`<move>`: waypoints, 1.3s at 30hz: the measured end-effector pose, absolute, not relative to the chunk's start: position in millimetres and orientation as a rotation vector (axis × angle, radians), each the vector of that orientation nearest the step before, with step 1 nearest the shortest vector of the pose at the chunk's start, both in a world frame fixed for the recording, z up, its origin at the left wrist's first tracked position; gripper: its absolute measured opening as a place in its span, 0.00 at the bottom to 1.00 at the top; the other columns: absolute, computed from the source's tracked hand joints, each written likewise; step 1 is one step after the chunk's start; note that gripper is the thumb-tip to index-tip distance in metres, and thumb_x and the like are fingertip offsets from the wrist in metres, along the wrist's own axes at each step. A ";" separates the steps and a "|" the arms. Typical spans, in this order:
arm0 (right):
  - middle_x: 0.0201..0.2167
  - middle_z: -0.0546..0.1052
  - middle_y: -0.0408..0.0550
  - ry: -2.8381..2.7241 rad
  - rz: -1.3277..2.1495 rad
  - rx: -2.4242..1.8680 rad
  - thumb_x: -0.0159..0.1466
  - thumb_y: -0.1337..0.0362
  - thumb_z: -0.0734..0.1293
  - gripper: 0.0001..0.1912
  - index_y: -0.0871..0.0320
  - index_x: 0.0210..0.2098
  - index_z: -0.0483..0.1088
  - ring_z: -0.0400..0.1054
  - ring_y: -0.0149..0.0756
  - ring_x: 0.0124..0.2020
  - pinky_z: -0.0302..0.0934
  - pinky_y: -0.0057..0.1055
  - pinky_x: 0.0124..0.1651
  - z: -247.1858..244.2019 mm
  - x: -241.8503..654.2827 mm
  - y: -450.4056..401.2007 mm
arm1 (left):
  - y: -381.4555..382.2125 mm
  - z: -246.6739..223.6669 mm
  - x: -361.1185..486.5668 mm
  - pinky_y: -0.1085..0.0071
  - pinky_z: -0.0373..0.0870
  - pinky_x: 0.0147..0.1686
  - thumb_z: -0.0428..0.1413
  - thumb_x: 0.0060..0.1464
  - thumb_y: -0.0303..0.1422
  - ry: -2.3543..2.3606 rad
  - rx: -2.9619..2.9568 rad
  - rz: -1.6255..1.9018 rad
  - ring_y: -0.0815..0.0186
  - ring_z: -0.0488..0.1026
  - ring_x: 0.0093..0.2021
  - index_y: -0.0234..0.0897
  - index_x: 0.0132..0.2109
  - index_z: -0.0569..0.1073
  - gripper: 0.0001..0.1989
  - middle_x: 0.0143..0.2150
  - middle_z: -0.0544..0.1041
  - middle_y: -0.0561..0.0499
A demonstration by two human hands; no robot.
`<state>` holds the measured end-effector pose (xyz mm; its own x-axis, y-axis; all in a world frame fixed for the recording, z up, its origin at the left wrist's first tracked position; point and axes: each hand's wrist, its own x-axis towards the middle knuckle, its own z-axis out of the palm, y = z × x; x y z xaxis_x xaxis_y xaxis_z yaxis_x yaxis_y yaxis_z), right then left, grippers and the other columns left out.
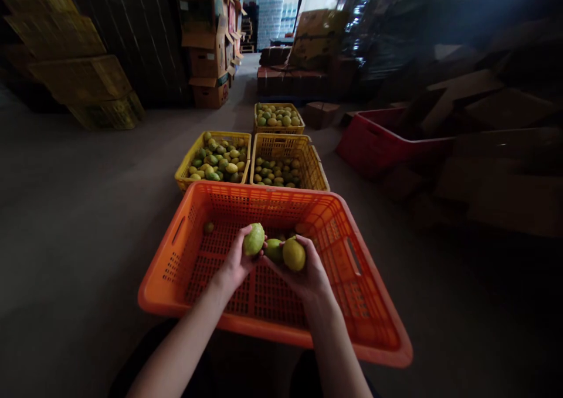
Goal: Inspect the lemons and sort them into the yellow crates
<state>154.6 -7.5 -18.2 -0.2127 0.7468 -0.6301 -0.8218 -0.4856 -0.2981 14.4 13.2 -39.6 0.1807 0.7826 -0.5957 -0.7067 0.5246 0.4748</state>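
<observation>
My left hand (235,264) is closed around a pale green lemon (254,240). In my right hand (313,276) are two fruits: a yellowish lemon (294,255) and, beside it, a greener one (274,250) lying across the fingers. Both hands are close together over a large orange plastic crate (251,304) with slotted walls and floor. Inside it, a small lemon (208,227) lies near the far left corner. A few more fruits behind my hands are partly hidden.
Beyond the orange crate stand three yellow crates of lemons: left (179,172), right (314,160) and far (256,129). A red bin (373,146) and cardboard (470,93) are at right. Stacked yellow crates (83,78) and boxes (209,64) line the left.
</observation>
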 end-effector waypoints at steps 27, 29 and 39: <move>0.31 0.78 0.41 -0.351 1.355 -0.908 0.48 0.66 0.74 0.05 0.56 0.26 0.75 0.72 0.31 0.31 0.68 0.23 0.26 -19.2 148.5 -12.3 | 13.2 -30.0 16.3 0.67 0.75 0.44 0.53 0.49 0.28 0.702 0.250 1.164 0.61 0.76 0.45 0.30 0.44 0.76 0.15 0.42 0.79 0.44; 0.34 0.78 0.42 -0.391 1.353 -0.893 0.49 0.66 0.74 0.06 0.57 0.28 0.77 0.71 0.30 0.34 0.68 0.21 0.29 -20.9 147.8 -11.8 | 12.5 -29.3 17.3 0.68 0.75 0.44 0.52 0.51 0.29 0.697 0.236 1.185 0.61 0.77 0.43 0.29 0.43 0.76 0.14 0.40 0.79 0.44; 0.29 0.80 0.46 -0.278 1.543 -0.814 0.50 0.63 0.73 0.09 0.57 0.31 0.78 0.74 0.35 0.26 0.68 0.26 0.23 -25.2 150.6 -8.6 | 9.9 -22.6 11.9 0.74 0.74 0.23 0.52 0.59 0.41 0.713 0.304 1.066 0.66 0.77 0.24 0.30 0.50 0.73 0.19 0.36 0.81 0.42</move>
